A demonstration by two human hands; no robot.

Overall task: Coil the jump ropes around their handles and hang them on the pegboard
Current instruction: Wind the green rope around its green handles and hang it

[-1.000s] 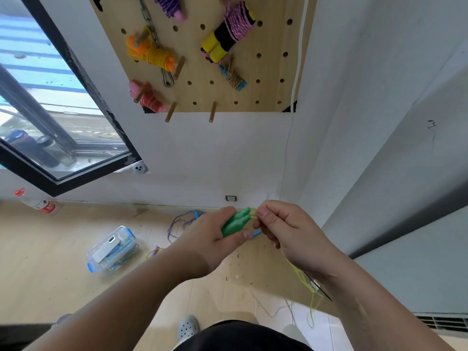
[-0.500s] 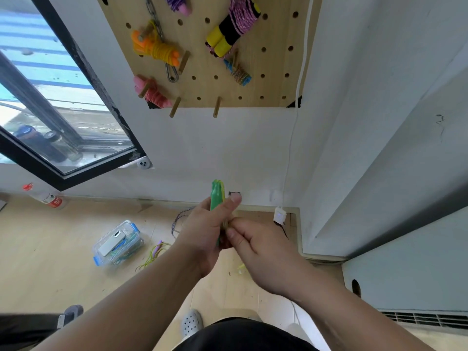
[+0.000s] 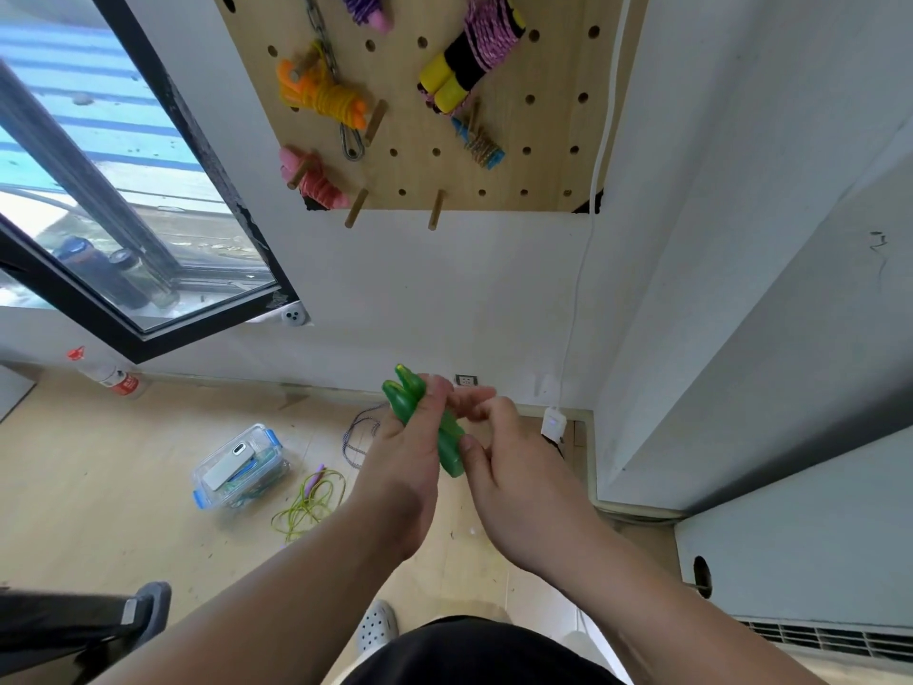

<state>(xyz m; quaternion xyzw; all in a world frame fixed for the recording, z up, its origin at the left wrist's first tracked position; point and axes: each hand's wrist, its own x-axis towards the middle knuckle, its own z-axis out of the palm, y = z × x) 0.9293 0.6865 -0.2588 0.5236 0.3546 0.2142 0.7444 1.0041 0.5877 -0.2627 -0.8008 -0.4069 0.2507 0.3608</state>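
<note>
Standing view down a white wall to a wood floor. At centre, in mid-air above the floor: pair of green handles (image 3: 404,399), side by side, tilted, far ends up toward the wall. Gripped by left hand (image 3: 407,462), fingers curled round the middle. Right hand (image 3: 518,477) just right of it, thumb pressed on the handles' near end, fingers (image 3: 477,402) curled over the far part, blurred; handles held from both sides. High on the wall: pegboard (image 3: 551,123), well apart from the hands. Hung there: orange coiled rope (image 3: 328,98), pink coiled rope (image 3: 318,182), yellow-and-black handles wound in pink rope (image 3: 469,61), small blue bundle (image 3: 481,148). Two bare wooden pegs (image 3: 356,208) along the bottom row. On the floor, left of the hands: clear box with blue clips (image 3: 237,467), loose yellow-green rope (image 3: 306,506) just beside it.
</note>
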